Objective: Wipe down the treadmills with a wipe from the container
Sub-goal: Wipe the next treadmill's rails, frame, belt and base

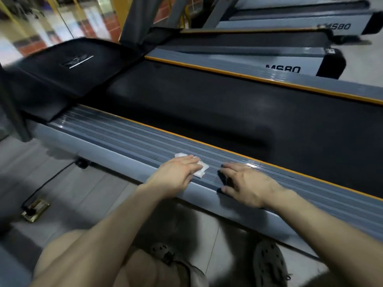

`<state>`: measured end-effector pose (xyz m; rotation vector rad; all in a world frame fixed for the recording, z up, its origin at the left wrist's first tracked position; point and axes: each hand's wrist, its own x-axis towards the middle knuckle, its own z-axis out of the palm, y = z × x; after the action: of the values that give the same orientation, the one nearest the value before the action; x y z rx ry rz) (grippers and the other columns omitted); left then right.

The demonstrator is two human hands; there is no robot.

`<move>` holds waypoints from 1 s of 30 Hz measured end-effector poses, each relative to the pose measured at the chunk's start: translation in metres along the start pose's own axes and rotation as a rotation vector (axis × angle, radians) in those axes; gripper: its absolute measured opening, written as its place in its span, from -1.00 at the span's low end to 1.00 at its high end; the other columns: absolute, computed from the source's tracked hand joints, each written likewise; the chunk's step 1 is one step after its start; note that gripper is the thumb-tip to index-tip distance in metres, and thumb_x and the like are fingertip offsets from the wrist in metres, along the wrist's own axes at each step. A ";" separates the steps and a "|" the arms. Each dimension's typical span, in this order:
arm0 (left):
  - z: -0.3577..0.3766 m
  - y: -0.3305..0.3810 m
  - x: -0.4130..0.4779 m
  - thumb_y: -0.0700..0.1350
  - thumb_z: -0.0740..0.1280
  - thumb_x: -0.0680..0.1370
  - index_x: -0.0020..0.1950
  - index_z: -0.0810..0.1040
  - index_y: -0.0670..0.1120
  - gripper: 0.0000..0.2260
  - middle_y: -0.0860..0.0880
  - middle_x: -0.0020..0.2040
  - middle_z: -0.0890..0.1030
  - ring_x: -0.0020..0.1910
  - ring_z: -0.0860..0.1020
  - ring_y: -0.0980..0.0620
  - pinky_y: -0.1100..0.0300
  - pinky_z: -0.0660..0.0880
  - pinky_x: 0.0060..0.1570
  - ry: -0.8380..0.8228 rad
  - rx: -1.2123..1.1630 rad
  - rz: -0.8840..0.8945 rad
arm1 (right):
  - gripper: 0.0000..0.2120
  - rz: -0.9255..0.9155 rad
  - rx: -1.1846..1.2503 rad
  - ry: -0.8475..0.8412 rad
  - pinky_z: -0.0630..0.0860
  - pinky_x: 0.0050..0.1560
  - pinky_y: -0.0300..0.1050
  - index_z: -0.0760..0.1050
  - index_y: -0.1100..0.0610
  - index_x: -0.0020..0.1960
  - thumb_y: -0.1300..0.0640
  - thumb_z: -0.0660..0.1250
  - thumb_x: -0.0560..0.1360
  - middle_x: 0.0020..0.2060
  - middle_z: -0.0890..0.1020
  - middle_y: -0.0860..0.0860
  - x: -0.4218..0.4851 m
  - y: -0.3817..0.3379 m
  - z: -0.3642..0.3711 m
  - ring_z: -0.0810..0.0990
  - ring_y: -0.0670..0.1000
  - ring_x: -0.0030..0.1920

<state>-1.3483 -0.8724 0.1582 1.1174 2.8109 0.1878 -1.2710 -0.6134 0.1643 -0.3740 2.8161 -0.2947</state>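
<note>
The nearest treadmill has a black belt [238,112] and a ribbed grey side rail [116,133] with an orange trim line. My left hand [176,175] lies flat on that rail, pressing a white wipe [202,169] whose corners stick out past the fingers. My right hand [246,184] rests just to the right of it on the same rail, fingers spread, holding nothing. The wipe container is not in view.
A black motor cover [68,67] sits at the treadmill's left end. Two more treadmills [290,68] marked MS80 stand beyond. A black cable [47,181] runs over the tiled floor to a brass floor socket [35,210]. My knees and shoes are below the rail.
</note>
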 end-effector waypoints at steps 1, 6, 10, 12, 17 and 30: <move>0.004 0.000 -0.003 0.03 0.25 0.74 0.70 0.31 0.08 -0.50 0.07 0.74 0.18 0.73 0.07 0.10 0.04 0.01 0.70 -0.024 0.023 -0.010 | -0.29 -0.011 0.024 -0.021 0.12 0.67 0.09 0.02 -0.12 0.73 -0.33 0.13 0.68 0.73 0.02 -0.01 0.000 -0.003 0.005 0.02 0.06 0.72; 0.028 -0.004 -0.039 0.25 0.29 0.64 0.78 -0.05 0.01 -0.16 0.00 0.78 -0.10 0.74 -0.21 0.03 -0.05 -0.09 0.72 -0.016 0.219 0.028 | -0.36 -0.097 0.029 -0.097 -0.07 0.70 0.12 -0.07 -0.06 0.75 -0.17 0.05 0.75 0.73 -0.13 0.02 0.045 -0.038 -0.012 -0.16 0.06 0.72; 0.023 -0.021 -0.050 0.43 0.20 0.58 0.78 -0.13 0.01 -0.06 0.02 0.77 -0.20 0.72 -0.30 0.06 0.00 -0.17 0.71 -0.053 0.253 -0.066 | -0.31 -0.017 0.037 -0.107 -0.03 0.71 0.09 -0.10 0.02 0.75 0.06 0.16 0.72 0.73 -0.14 0.03 0.080 -0.042 -0.028 -0.14 0.07 0.72; 0.017 -0.029 -0.047 0.45 0.16 0.61 0.78 -0.15 0.02 -0.08 0.02 0.76 -0.22 0.72 -0.31 0.08 0.00 -0.17 0.71 -0.074 0.245 -0.120 | -0.28 0.009 0.029 -0.147 0.01 0.70 0.10 -0.10 0.04 0.75 0.09 0.19 0.71 0.73 -0.13 0.05 0.089 -0.045 -0.023 -0.12 0.10 0.72; 0.002 -0.082 -0.049 0.41 -0.01 0.66 0.77 -0.21 0.04 -0.19 0.05 0.75 -0.28 0.70 -0.33 0.11 0.00 -0.17 0.71 -0.083 0.219 -0.322 | -0.29 -0.046 0.094 -0.022 0.03 0.68 0.10 0.01 0.09 0.72 -0.15 0.21 0.71 0.73 -0.03 0.06 0.110 -0.076 -0.011 -0.06 0.10 0.72; -0.045 -0.274 -0.074 0.32 -0.05 0.74 0.78 -0.06 0.04 -0.34 0.03 0.77 -0.10 0.74 -0.18 0.06 0.00 -0.20 0.71 0.065 0.047 -0.726 | 0.11 -0.167 0.141 0.443 -0.08 0.70 0.16 0.08 0.05 0.73 -0.67 -0.04 0.42 0.73 0.05 0.02 0.222 -0.172 0.029 -0.05 0.02 0.72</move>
<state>-1.4864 -1.1241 0.1640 0.0438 3.0680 0.0869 -1.4293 -0.8435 0.1218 -0.5749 3.1692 -0.6844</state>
